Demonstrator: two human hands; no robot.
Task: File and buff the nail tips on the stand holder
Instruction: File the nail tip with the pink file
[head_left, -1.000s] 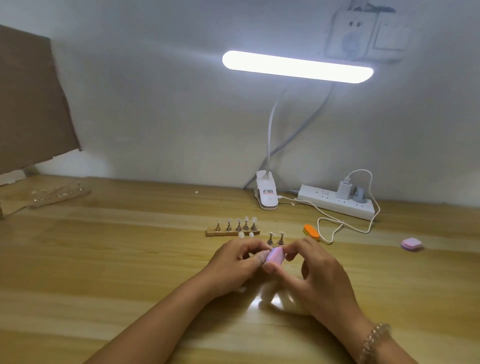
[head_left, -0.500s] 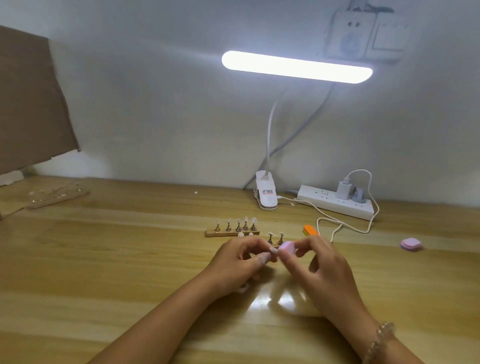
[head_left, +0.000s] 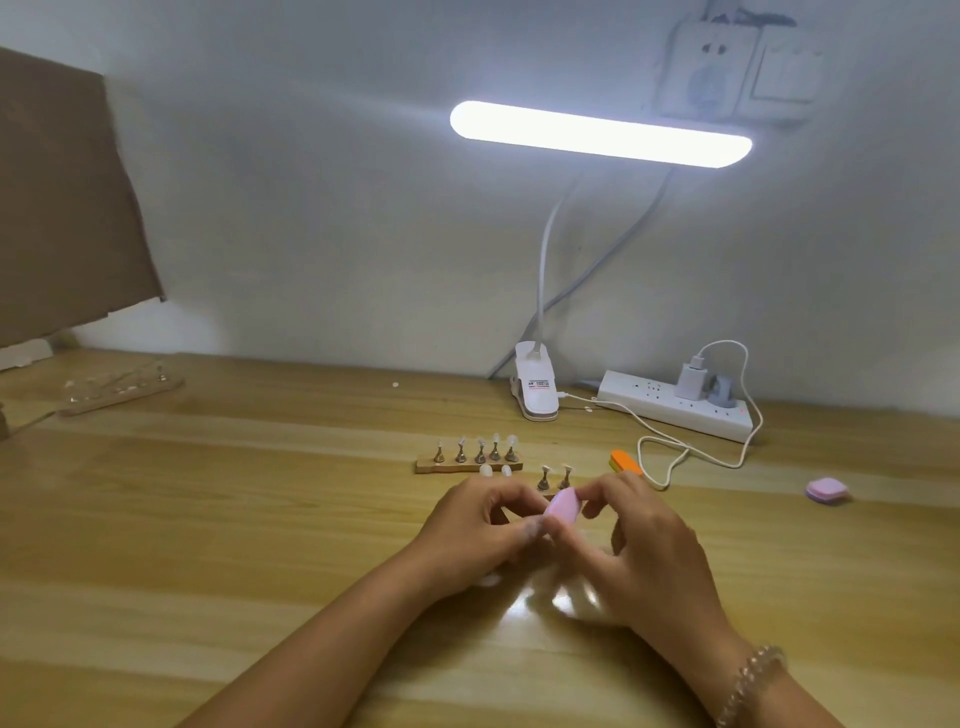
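Over the table (head_left: 208, 519), the right hand (head_left: 649, 545) pinched a pink buffer (head_left: 563, 506) at its fingertips. The left hand (head_left: 478, 535) met it, fingers curled, perhaps round a tip hidden in the pinch. Just behind stood the stand (head_left: 467, 466) with five tips (head_left: 495, 440), two loose pegs (head_left: 553, 478) beside it, and an orange file (head_left: 623, 461) near the right hand

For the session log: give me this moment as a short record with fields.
right hand: pinches pink buffer block
left hand: fingers curled against the block; what they pinch is hidden
stand holder: wooden, five stands carrying nail tips, behind the hands
loose items: two loose stands, two spare tips, orange buffer
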